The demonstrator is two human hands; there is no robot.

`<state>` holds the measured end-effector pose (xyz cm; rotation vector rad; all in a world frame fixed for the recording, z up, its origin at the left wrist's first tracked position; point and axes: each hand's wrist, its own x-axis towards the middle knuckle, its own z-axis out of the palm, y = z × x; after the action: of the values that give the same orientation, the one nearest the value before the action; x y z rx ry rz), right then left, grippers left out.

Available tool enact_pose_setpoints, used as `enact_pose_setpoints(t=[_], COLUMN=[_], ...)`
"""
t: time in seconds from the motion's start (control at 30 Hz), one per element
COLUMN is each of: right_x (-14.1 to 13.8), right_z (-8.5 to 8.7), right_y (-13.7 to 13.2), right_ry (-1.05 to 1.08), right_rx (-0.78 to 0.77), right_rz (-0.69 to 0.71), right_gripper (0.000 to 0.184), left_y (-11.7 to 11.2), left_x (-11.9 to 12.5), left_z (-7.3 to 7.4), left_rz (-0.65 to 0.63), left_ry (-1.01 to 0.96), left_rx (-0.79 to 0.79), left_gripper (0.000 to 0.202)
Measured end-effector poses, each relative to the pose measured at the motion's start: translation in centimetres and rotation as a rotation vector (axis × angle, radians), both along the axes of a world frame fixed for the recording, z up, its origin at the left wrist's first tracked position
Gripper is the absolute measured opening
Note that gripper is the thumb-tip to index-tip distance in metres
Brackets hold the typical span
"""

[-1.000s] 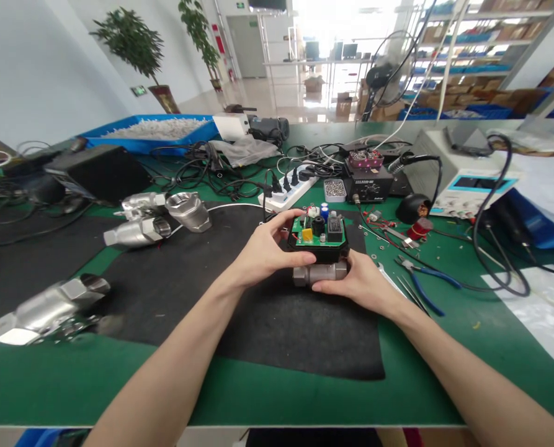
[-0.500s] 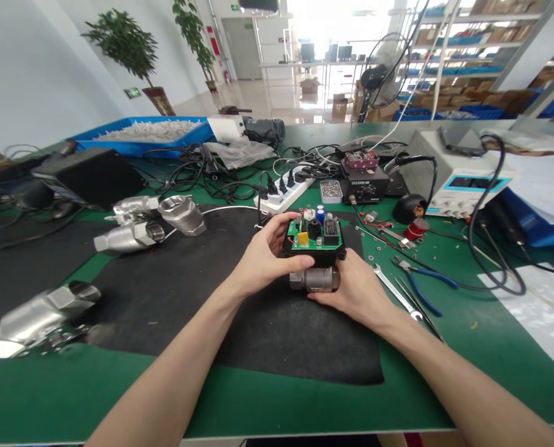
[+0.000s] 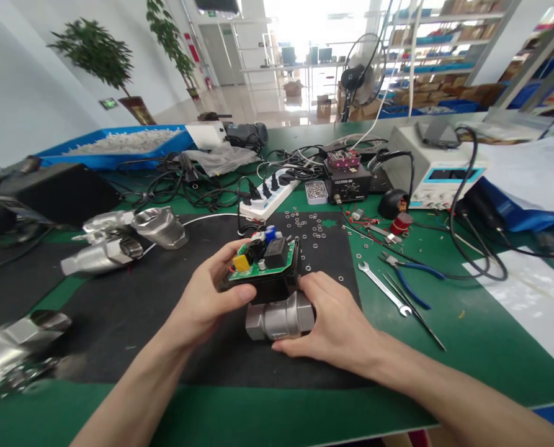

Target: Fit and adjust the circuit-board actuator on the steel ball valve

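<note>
A motorized valve sits tilted on the black mat [image 3: 174, 292]: a black actuator box with an exposed green circuit board [image 3: 262, 264] on top of a silver metal valve body [image 3: 279, 318]. My left hand [image 3: 206, 301] grips the left side of the black box, thumb along its front edge. My right hand [image 3: 335, 326] is wrapped round the right end of the silver valve body. Small washers [image 3: 311, 233] lie scattered on the mat just behind.
Several silver valve bodies [image 3: 118, 239] lie at the left. A wrench [image 3: 383, 288], blue-handled pliers [image 3: 409, 273] and tweezers lie to the right. Behind are a power strip [image 3: 267, 195], tangled cables, a soldering station [image 3: 348, 180], a bench supply [image 3: 437, 167] and a blue bin [image 3: 113, 146].
Both hands have drawn the valve assembly nearer and to the left, tilting it so the silver body shows more. The washers behind it are now uncovered.
</note>
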<state>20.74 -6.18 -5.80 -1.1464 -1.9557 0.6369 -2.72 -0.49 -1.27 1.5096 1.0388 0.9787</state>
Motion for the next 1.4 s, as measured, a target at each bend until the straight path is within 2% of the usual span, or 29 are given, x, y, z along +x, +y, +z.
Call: enact_pose_setpoints(t=[0.1, 0.27, 0.37, 0.5, 0.67, 0.73, 0.8, 0.87, 0.9, 0.97, 1.0, 1.03, 1.1, 1.2, 1.3, 1.4], right_x=[0.0, 0.0, 0.1, 0.2, 0.6, 1.6, 3.1, 4.7, 5.3, 5.6, 5.5, 5.1, 4.1, 2.8, 2.4, 2.9], right_z=[-0.7, -1.3, -1.2, -0.8, -0.2, 0.3, 0.9, 1.1, 1.0, 0.2, -0.4, -0.9, -1.9, -2.4, -2.2, -2.3], right_y=[0.2, 0.2, 0.3, 0.6, 0.8, 1.2, 2.0, 3.1, 3.7, 4.8, 5.3, 5.8, 6.9, 8.6, 10.1, 11.4], right_ry=[-0.023, -0.065, -0.064, 0.013, -0.008, 0.022, 0.076, 0.119, 0.135, 0.097, 0.026, -0.081, -0.331, -0.600, -0.690, -0.697], right_rx=[0.014, -0.037, -0.077, -0.137, -0.158, -0.181, -0.276, -0.382, -0.366, -0.154, -0.005, 0.133, 0.331, 0.425, 0.427, 0.457], right_rz=[-0.008, -0.019, 0.001, 0.017, 0.026, 0.080, 0.221, 0.357, 0.336, 0.143, 0.047, 0.011, 0.066, 0.263, 0.364, 0.358], right_gripper=[0.069, 0.078, 0.079, 0.080, 0.082, 0.088, 0.086, 0.067, 0.053, 0.031, 0.029, 0.030, 0.031, 0.027, 0.031, 0.037], left_y=[-0.1, 0.7, 0.9, 1.0, 1.2, 1.1, 0.9, 0.6, 0.5, 0.3, 0.2, 0.1, 0.1, 0.3, 0.6, 0.9], left_x=[-0.3, -1.4, -1.7, -0.8, 0.6, 0.8, 0.8, 0.9, 1.0, 1.2, 1.3, 1.5, 1.6, 1.4, 0.8, 0.5], left_z=[-0.9, -1.7, -1.9, -2.1, -2.4, -2.4, -2.4, -2.4, -2.4, -2.4, -2.4, -2.5, -2.6, -3.1, -3.6, -3.9], left_rz=[0.039, -0.059, -0.027, 0.011, 0.084, 0.097, 0.094, 0.079, 0.072, 0.073, 0.082, 0.098, 0.130, 0.140, 0.111, 0.086], left_ry=[0.040, 0.077, 0.092, 0.077, 0.089, 0.085, 0.067, 0.050, 0.040, 0.026, 0.023, 0.020, 0.012, -0.001, 0.000, 0.007], left_rx=[0.019, -0.061, -0.060, -0.052, -0.028, -0.019, -0.020, -0.017, -0.012, 0.003, 0.008, 0.011, 0.011, 0.002, -0.008, -0.004], left_gripper=[0.088, 0.088, 0.086, 0.085, 0.077, 0.075, 0.075, 0.077, 0.078, 0.079, 0.079, 0.079, 0.081, 0.081, 0.077, 0.074])
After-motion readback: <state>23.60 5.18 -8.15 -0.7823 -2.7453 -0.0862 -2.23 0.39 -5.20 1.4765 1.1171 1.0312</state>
